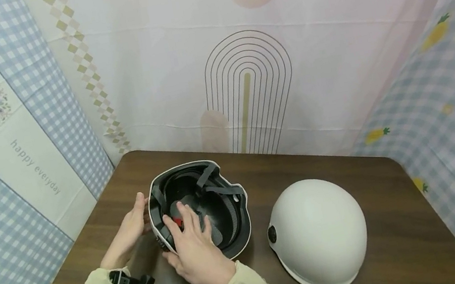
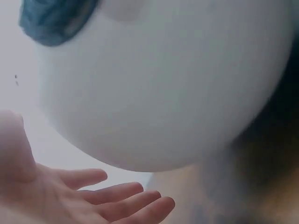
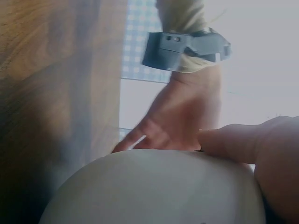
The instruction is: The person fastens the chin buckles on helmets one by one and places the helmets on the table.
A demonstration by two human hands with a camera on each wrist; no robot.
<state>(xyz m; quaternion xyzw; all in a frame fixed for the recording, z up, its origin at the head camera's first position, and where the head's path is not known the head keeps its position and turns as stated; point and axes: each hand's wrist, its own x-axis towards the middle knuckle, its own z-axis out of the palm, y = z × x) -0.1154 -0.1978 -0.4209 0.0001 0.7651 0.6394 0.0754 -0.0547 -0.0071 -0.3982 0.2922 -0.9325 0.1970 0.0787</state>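
Observation:
An upturned white helmet [image 1: 246, 219] shows its black lining, grey straps and a red part inside. My right hand [image 1: 201, 254] grips its near left rim, fingers inside and thumb outside. The right wrist view shows that thumb [image 3: 233, 140] against the white shell [image 3: 154, 186]. My left hand [image 1: 134, 220] is at the helmet's left side with its fingers extended. In the left wrist view, those fingers [image 2: 126, 205] lie straight below the rounded shell [image 2: 163, 93], with a gap showing between them. In the head view the helmet partly hides the left fingertips.
A second white helmet [image 1: 322, 234] lies dome up on the right of the brown wooden table [image 1: 395, 214], a dark round fitting [image 1: 272, 234] on its side. Patterned cloths [image 1: 161, 72] hang behind and beside the table. Each wrist wears a small black camera [image 1: 142, 283].

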